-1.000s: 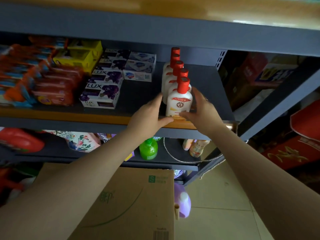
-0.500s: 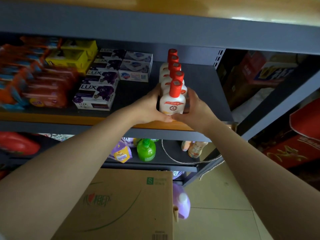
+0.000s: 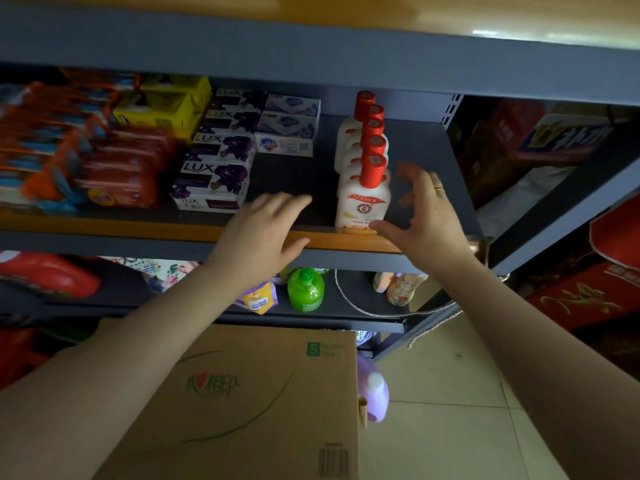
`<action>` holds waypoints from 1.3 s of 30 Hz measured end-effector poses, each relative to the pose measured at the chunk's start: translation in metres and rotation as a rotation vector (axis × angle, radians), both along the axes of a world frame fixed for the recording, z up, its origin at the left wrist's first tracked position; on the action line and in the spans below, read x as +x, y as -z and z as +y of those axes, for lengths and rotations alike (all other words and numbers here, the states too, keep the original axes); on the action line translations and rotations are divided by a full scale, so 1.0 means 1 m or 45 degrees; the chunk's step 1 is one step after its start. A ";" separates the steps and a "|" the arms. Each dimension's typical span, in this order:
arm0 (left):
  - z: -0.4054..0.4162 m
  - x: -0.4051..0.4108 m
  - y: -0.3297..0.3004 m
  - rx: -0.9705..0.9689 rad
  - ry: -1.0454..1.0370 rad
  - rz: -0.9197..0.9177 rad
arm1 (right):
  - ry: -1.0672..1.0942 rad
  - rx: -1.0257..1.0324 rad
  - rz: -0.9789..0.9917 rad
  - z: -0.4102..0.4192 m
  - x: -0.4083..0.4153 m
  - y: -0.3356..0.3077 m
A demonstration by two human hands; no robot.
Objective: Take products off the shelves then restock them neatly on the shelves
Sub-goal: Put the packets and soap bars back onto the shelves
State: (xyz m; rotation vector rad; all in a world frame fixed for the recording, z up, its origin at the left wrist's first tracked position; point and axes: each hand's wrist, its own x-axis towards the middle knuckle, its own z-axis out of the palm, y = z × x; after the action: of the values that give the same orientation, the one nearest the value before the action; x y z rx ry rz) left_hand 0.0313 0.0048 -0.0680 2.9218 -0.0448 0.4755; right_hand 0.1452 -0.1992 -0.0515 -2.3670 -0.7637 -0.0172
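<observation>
A row of several white lotion bottles [image 3: 362, 206] with red caps stands front to back on the dark middle shelf [image 3: 298, 174]. My left hand [image 3: 266, 230] hovers over the shelf's front edge, left of the front bottle, fingers straight and apart from it. My right hand [image 3: 427, 216], wearing a ring, is just right of the front bottle with spread, relaxed fingers, and its thumb is close to the bottle's base. Neither hand holds anything. Both hands look motion-blurred.
Purple LUX soap boxes [image 3: 214, 181], white soap boxes [image 3: 287, 133], yellow boxes [image 3: 162, 105] and red packs [image 3: 117, 171] fill the shelf's left. A green bottle [image 3: 306, 289] stands on the lower shelf. A cardboard box [image 3: 249, 403] sits below my arms.
Both hands have let go of the front lotion bottle and moved apart, the left hand to the left and the right hand to the right. The bottle stays at the shelf's front edge.
</observation>
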 end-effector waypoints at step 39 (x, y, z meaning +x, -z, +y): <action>0.015 0.139 0.000 -0.709 -0.129 0.450 | -0.181 -0.129 0.347 0.021 0.054 -0.030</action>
State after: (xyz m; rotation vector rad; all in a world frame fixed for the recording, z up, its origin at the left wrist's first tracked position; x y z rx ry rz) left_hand 0.1708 0.0197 -0.0682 2.4171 0.2439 -0.0274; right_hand 0.1990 -0.1781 -0.0216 -2.3385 -0.8111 0.4045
